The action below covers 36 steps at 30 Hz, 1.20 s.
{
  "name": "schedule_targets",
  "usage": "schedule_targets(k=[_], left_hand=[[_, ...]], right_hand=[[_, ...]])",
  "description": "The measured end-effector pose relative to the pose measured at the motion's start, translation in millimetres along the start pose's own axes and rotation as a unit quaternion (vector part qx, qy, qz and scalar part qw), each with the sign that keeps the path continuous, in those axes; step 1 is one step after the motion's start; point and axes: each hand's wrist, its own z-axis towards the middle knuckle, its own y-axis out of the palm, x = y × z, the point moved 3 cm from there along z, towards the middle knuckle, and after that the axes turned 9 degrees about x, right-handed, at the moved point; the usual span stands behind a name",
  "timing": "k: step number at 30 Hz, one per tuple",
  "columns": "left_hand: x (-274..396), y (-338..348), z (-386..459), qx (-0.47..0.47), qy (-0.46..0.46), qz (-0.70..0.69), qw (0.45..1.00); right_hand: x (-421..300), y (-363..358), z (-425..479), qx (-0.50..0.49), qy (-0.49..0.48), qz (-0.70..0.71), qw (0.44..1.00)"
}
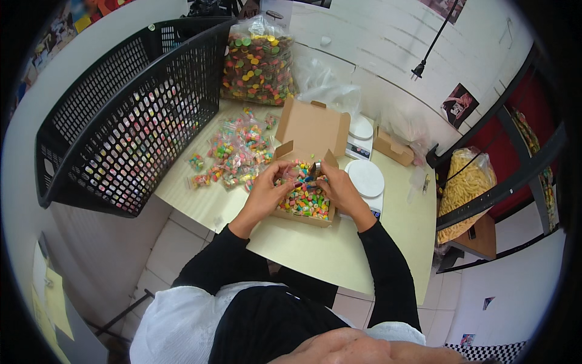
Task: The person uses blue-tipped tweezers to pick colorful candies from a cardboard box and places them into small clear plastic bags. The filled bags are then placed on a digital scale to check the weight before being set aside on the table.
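Both hands are over an open cardboard box [313,222] filled with small multicoloured candies [305,200]. My left hand [269,189] pinches a small clear plastic bag [291,173] above the box's left side. My right hand [338,187] holds a metal scoop [317,167], its far part hidden by the fingers and candies. The box's lid [313,123] stands raised at the back. Left of the box lies a heap of small filled clear bags [241,150]. Beside my right hand is a white kitchen scale [365,178].
A black plastic basket [136,123] full of small packets stands at the left. Behind the heap is a large bag of colourful candies [259,68]. A second scale [360,127] and a small cardboard box [392,146] are at the back right. A plug [418,68] hangs above.
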Motion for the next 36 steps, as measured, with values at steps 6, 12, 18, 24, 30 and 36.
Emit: schedule_targets(k=[6, 12, 18, 24, 30, 36], left_hand=[[-1, 2, -2, -0.01, 0.019, -0.001, 1.0], [7, 4, -6, -0.014, -0.002, -0.002, 1.0], [5, 4, -6, -0.013, 0.002, 0.001, 1.0], [13, 6, -7, -0.015, -0.024, -0.008, 1.0], [16, 7, -10, -0.008, -0.002, 0.038, 0.999], [6, 7, -6, -0.008, 0.051, 0.105, 0.993]], right_hand=[[-5, -5, 1, -0.034, 0.028, 0.023, 0.999], [-5, -3, 2, -0.037, 0.014, 0.035, 0.999], [-15, -2, 4, -0.036, 0.002, 0.016, 0.999], [-3, 2, 5, -0.03, 0.029, 0.033, 0.999], [18, -2, 8, 0.03, 0.106, 0.135, 0.985], [6, -28, 17, 0.078, 0.136, 0.388, 0.908]])
